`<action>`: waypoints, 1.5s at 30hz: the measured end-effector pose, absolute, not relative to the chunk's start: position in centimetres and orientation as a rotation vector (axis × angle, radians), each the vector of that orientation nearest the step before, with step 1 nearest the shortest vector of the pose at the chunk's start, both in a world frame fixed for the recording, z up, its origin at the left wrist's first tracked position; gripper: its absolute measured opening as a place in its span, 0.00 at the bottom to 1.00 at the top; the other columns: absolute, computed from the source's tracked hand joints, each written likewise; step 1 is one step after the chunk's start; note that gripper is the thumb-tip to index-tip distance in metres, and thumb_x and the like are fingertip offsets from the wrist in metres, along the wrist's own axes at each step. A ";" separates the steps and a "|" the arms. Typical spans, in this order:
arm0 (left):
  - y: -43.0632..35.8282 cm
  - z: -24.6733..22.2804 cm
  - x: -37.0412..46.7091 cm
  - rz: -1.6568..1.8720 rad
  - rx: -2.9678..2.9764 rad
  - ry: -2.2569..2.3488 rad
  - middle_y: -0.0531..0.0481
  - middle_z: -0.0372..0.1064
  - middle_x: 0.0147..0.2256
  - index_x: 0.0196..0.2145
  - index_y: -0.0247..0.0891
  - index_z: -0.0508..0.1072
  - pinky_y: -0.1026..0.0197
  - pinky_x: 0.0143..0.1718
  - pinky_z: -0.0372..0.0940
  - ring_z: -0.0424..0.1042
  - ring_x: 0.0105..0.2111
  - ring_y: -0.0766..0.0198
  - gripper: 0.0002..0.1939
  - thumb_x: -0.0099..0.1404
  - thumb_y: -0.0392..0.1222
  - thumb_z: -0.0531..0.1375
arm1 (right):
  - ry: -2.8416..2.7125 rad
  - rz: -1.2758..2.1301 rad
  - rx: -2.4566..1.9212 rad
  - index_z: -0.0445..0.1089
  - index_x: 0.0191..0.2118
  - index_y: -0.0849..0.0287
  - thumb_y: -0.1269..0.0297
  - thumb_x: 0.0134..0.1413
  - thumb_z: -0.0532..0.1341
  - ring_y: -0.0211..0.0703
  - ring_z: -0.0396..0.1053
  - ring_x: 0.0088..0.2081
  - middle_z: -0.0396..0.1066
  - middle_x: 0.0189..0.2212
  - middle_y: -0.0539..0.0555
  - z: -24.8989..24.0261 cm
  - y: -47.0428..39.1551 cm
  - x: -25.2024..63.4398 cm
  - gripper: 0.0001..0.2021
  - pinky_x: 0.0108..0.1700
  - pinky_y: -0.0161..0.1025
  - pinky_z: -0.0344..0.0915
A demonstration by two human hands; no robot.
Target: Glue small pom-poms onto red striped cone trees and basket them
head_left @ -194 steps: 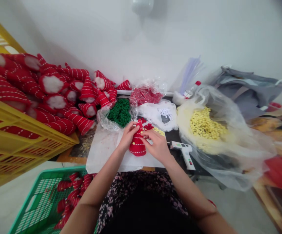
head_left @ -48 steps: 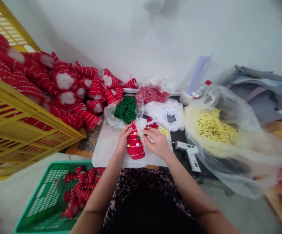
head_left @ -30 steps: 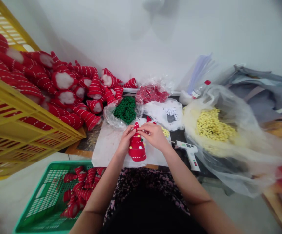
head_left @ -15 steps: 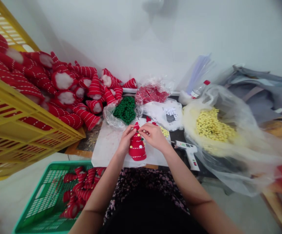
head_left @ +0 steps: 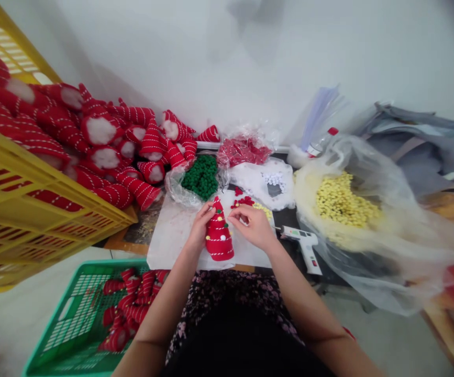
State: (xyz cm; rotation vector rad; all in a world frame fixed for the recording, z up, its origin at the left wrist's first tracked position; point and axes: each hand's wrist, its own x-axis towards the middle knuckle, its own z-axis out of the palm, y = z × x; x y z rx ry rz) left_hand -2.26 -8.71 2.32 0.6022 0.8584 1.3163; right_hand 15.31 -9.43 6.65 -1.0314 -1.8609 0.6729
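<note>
L hand is gripping upper L side of red cone, which is standing over white paper; its base contact is hard to tell. R hand is hovering just beside, thumb + index closing near each other; can't tell if they're pinching anything. R hand is partly hiding yellow pom-poms behind. Glue gun is lying R. Farther, yellow crate is running off L edge, cut off.
</note>
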 end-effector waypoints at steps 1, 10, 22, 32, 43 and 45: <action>-8.8 2.3 -2.3 1.310 0.592 0.861 0.56 0.73 0.31 0.37 0.40 0.73 0.64 0.34 0.64 0.72 0.29 0.66 0.19 0.51 0.47 0.74 | -1.785 0.670 -1.047 0.76 0.31 0.54 0.62 0.61 0.65 0.40 0.66 0.26 0.74 0.26 0.50 6.7 -9.4 15.4 0.07 0.31 0.38 0.65; -8.9 2.3 -3.2 1.272 0.414 0.832 0.54 0.74 0.31 0.39 0.43 0.74 0.61 0.31 0.68 0.73 0.27 0.64 0.21 0.50 0.46 0.75 | -0.792 0.372 -1.073 0.67 0.30 0.55 0.58 0.58 0.66 0.37 0.67 0.27 0.71 0.27 0.47 6.5 -7.7 18.9 0.11 0.34 0.36 0.67; -9.7 2.6 -4.2 1.223 0.334 0.773 0.52 0.75 0.31 0.40 0.41 0.73 0.61 0.34 0.71 0.75 0.28 0.63 0.20 0.53 0.46 0.73 | -1.342 0.670 -0.984 0.73 0.26 0.57 0.68 0.54 0.60 0.36 0.57 0.20 0.65 0.18 0.47 4.8 -11.1 16.4 0.08 0.23 0.36 0.52; -9.8 3.7 -3.4 1.333 0.494 0.857 0.56 0.73 0.29 0.36 0.39 0.73 0.65 0.32 0.65 0.71 0.27 0.67 0.18 0.50 0.43 0.73 | -1.730 0.711 -0.975 0.79 0.35 0.57 0.66 0.61 0.64 0.38 0.64 0.23 0.68 0.21 0.48 5.4 -12.2 12.7 0.06 0.28 0.36 0.62; -10.0 3.8 -2.8 1.306 0.570 0.882 0.57 0.71 0.28 0.37 0.39 0.71 0.65 0.31 0.62 0.68 0.26 0.68 0.22 0.48 0.47 0.75 | -1.822 0.502 -0.963 0.78 0.36 0.57 0.68 0.64 0.62 0.40 0.67 0.25 0.70 0.23 0.49 5.3 -12.4 13.1 0.07 0.32 0.36 0.65; -9.9 3.8 -2.6 1.306 0.582 0.894 0.57 0.72 0.29 0.37 0.39 0.71 0.65 0.32 0.62 0.69 0.27 0.67 0.23 0.48 0.47 0.75 | -1.802 0.457 -0.922 0.77 0.38 0.56 0.69 0.65 0.61 0.40 0.68 0.25 0.71 0.23 0.49 5.7 -12.7 12.9 0.07 0.32 0.37 0.66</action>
